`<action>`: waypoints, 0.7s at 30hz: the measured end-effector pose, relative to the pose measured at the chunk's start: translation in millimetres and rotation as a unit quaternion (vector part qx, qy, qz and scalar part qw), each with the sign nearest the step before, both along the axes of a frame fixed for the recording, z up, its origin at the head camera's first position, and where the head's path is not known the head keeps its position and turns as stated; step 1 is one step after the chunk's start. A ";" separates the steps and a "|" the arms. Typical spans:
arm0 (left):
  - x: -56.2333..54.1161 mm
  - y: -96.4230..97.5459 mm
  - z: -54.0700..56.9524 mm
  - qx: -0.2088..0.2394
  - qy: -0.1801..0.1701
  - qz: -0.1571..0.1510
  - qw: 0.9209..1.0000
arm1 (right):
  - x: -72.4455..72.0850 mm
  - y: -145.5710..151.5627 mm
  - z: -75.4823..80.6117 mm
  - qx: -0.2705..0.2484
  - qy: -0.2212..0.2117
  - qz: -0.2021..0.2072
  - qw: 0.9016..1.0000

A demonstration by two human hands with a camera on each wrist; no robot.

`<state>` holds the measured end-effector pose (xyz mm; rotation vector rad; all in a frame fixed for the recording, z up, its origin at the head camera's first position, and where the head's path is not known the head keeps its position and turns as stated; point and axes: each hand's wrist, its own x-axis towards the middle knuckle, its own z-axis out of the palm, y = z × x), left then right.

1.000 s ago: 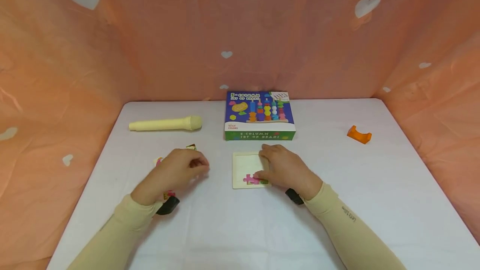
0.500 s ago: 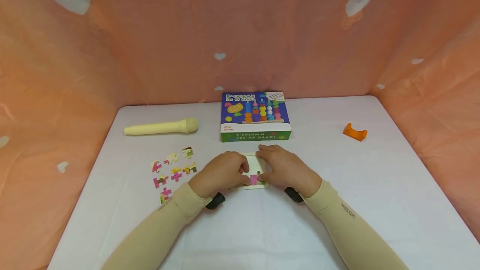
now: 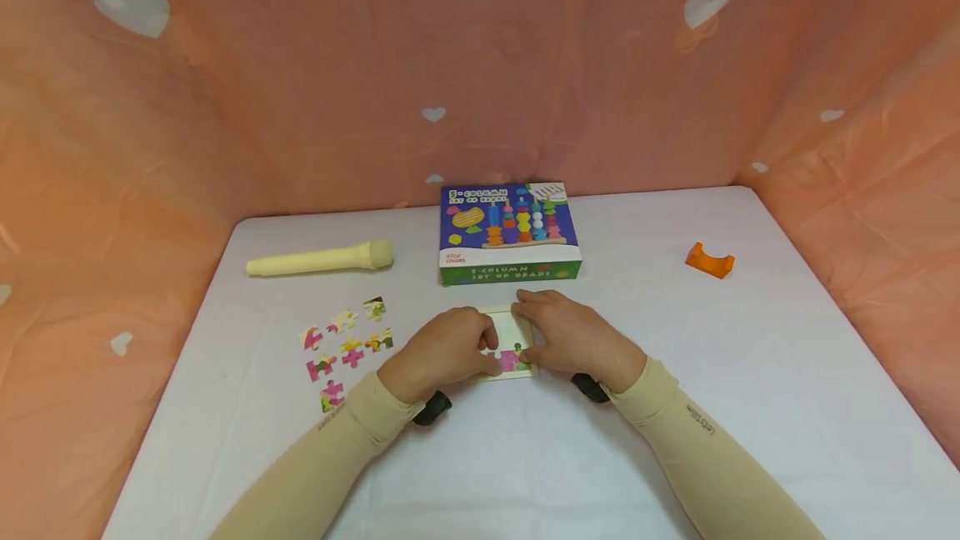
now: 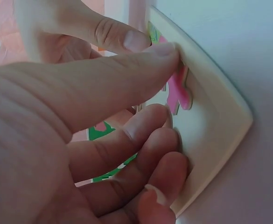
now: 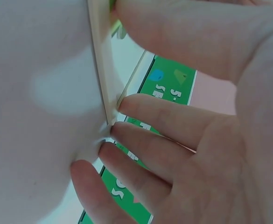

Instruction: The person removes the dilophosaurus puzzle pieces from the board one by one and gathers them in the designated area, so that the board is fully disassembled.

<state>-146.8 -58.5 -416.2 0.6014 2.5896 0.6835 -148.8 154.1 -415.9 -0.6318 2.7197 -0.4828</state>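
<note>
A small pale puzzle tray (image 3: pixel 512 327) lies in front of me, with pink and green jigsaw pieces (image 3: pixel 507 360) along its near side. My left hand (image 3: pixel 444 343) is over the tray's left part. In the left wrist view its thumb presses on a pink jigsaw piece (image 4: pixel 177 91), while the other fingers, loosely bent, rest on the tray's bare floor. At the right side is my right hand (image 3: pixel 573 335). Its thumb rests on the pieces at the near right corner, and its spread fingers touch the far right corner of the tray. The left hand hides the tray's left side.
Several loose jigsaw pieces (image 3: pixel 351 350) lie in rows on the white table (image 3: pixel 480 473) to the left. Behind them is a pale yellow toy microphone (image 3: pixel 322 260). A bead set box (image 3: pixel 510 233) stands behind the tray. An orange curved block (image 3: pixel 709 260) lies far right.
My left hand has moved right from beside the loose pieces onto the tray, uncovering those pieces. The right hand stays at the tray's right side. The head view has shifted slightly.
</note>
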 end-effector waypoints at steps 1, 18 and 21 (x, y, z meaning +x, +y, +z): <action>0.1 -0.2 -0.4 0.000 0.000 0.001 1.000 | 0.0 -0.2 0.0 0.002 0.000 0.001 1.000; 2.6 1.9 -1.0 -0.001 -0.013 0.003 1.000 | -0.2 0.3 0.2 0.001 0.003 0.003 1.000; 2.5 2.4 -1.0 -0.002 -0.010 0.002 1.000 | -0.3 0.5 -0.2 0.000 0.007 0.006 1.000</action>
